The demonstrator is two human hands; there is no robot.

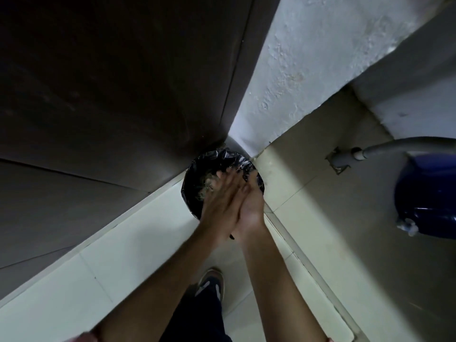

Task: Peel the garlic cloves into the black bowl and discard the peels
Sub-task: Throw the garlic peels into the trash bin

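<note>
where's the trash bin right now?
Head view, centre frame: the bin, lined with a black bag, stands on the floor in the corner where the dark door meets the white wall, directly under the left hand and right hand.

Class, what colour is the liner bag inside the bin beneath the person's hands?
Black and glossy. The liner bag shows best in the head view, crinkled around the bin's rim.

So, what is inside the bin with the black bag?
Inside the bin, pale, thin scraps that look like garlic peels lie on the black liner. The left hand and right hand, pressed together above it, cover the rest of the opening.
</note>
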